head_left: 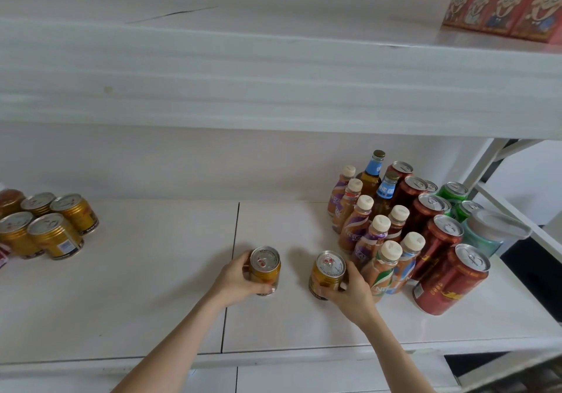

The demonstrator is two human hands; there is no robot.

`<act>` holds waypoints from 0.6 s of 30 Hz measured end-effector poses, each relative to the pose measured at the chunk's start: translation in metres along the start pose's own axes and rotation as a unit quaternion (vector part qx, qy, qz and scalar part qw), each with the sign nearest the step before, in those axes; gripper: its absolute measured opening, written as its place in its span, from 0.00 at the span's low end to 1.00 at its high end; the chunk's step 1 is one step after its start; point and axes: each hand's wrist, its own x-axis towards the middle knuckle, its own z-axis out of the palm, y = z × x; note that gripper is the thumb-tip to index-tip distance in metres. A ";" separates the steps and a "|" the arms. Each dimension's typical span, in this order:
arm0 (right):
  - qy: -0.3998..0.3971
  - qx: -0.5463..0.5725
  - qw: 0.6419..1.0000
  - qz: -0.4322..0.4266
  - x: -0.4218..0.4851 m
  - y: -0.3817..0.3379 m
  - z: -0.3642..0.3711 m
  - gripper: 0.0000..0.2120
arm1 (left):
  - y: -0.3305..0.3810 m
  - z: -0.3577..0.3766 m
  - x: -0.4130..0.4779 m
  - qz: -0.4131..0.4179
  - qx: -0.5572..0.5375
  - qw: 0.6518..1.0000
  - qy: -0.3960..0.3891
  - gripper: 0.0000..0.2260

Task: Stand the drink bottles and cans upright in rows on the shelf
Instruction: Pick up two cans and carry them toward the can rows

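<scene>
Two short gold cans stand upright on the white shelf [152, 286] near its front middle. My left hand [234, 280] wraps the left gold can [265, 266] from its left side. My right hand [349, 293] grips the right gold can [327, 274] from its right and front. A cluster of several gold cans [48, 225] stands upright at the far left. At the right, coffee bottles [374, 237] with cream caps, two glass bottles [384, 191], tall red cans [447, 280] and green cans [453, 193] stand upright in rows.
An upper shelf board [273, 88] overhangs the working shelf and carries red cartons [501, 0] at its top right. A clear lidded container [492, 228] sits behind the red cans. The shelf frame's white post [483, 164] rises at the right.
</scene>
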 end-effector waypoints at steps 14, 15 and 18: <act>0.030 0.027 0.999 -0.013 -0.002 0.002 0.005 0.30 | -0.006 0.012 -0.012 0.010 0.003 0.999 0.047 0.31; 0.028 0.034 0.999 -0.012 -0.003 0.002 0.005 0.30 | -0.007 0.012 -0.014 0.010 -0.002 0.999 0.047 0.31; 0.022 0.047 0.999 -0.008 -0.005 0.004 0.008 0.31 | -0.009 0.010 -0.019 0.012 -0.009 0.999 0.041 0.31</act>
